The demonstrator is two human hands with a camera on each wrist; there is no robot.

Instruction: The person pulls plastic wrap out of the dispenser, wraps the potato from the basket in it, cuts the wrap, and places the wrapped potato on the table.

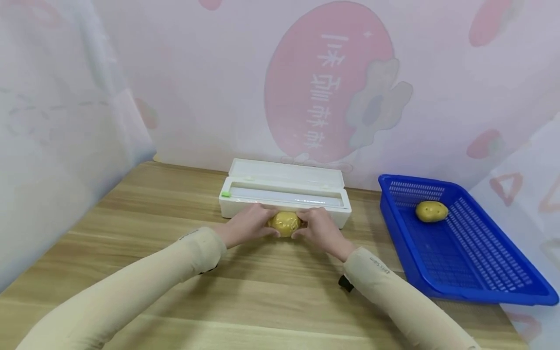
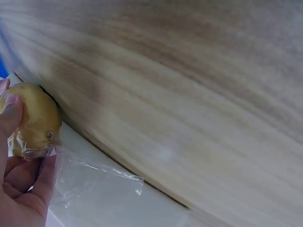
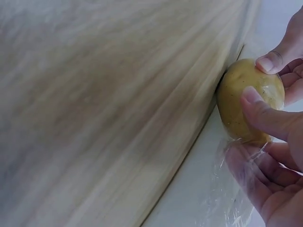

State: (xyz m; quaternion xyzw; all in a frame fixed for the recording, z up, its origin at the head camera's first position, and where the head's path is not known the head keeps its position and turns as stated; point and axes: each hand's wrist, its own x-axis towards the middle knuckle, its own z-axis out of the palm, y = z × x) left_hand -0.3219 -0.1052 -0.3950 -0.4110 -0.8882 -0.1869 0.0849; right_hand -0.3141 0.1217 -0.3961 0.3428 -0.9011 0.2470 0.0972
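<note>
At mid-frame, before the white box (image 1: 231, 209), left hand (image 1: 250, 224) and right hand (image 1: 321, 229) grip the potato (image 1: 285, 224) from either side; loose film (image 2: 97, 169) probably best drawn taut, then smoothed flat against it.

Shows a wood-grain tabletop (image 1: 144, 223) under soft light, backed by a pale wall (image 1: 197, 87) bearing a large pink oval (image 1: 293, 97), white characters (image 1: 331, 57) and smaller pink shapes (image 1: 484, 144); has a whitish side wall (image 1: 48, 170).
</note>
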